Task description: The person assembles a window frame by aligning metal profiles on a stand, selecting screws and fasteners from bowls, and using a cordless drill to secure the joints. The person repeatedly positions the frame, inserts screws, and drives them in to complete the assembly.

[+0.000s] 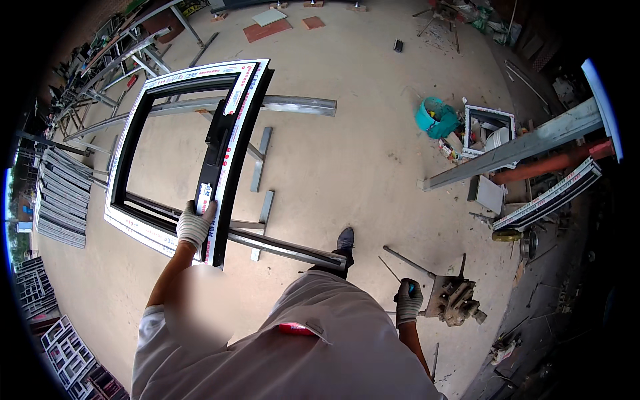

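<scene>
My left hand (193,228), in a pale knitted glove, grips the near right corner area of a rectangular window frame (231,175). The frame is black, with printed white protective film along its faces and a black handle fitting (215,137) on its right side. It rests across two metal support bars, and its opening shows the floor through it. My right hand (409,304), gloved too, is closed around a screwdriver (390,269) at my right side. Its thin shaft points forward and left, and a bit of teal handle shows between the fingers.
The support bars (303,105) jut out right of the frame. A rusty metal tool stand (457,300) is beside my right hand. Farther right are a steel beam (520,148), a teal bucket (437,118) and film-covered profiles (550,195). Stacked profiles (63,197) lie at the left.
</scene>
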`<move>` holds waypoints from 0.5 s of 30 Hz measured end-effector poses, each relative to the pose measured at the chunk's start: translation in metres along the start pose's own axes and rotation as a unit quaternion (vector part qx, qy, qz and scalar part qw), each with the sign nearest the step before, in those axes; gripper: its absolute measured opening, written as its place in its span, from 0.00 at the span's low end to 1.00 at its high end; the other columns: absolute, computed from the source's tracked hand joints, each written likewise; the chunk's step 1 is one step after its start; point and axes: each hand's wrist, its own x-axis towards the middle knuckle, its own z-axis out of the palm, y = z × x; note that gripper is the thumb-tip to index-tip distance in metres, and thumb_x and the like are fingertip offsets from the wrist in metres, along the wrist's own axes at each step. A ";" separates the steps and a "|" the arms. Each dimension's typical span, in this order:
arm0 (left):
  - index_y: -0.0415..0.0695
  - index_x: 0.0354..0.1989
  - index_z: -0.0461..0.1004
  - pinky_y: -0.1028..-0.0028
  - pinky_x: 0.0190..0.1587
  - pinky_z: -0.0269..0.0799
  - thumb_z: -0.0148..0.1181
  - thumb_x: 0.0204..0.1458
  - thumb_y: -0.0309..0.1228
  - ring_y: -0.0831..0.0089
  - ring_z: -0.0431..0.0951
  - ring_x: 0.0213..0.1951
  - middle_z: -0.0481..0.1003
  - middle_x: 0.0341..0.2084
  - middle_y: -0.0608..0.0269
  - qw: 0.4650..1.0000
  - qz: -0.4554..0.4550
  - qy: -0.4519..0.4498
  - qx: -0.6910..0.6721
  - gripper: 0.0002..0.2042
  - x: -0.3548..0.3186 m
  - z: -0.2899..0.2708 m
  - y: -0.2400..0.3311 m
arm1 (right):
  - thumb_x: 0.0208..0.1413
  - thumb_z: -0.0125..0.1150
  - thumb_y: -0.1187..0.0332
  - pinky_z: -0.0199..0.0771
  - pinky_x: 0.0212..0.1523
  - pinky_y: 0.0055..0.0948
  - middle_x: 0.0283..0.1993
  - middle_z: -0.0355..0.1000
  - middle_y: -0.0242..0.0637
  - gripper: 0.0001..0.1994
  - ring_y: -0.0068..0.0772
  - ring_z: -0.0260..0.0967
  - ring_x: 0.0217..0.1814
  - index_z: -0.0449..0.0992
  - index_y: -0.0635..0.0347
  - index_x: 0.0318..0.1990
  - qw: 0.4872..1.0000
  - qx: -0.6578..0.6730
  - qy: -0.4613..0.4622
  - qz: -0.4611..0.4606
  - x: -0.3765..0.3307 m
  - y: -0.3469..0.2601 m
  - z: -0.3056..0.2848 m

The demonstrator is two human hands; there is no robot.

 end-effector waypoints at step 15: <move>0.33 0.53 0.72 0.65 0.45 0.76 0.67 0.47 0.57 0.55 0.82 0.41 0.80 0.38 0.44 0.986 -0.080 0.124 0.078 0.38 -0.003 0.017 0.027 | 0.64 0.56 0.66 0.64 0.19 0.22 0.22 0.63 0.24 0.06 0.18 0.60 0.17 0.76 0.56 0.44 0.982 -0.100 -0.136 -0.081 0.248 -0.207 0.057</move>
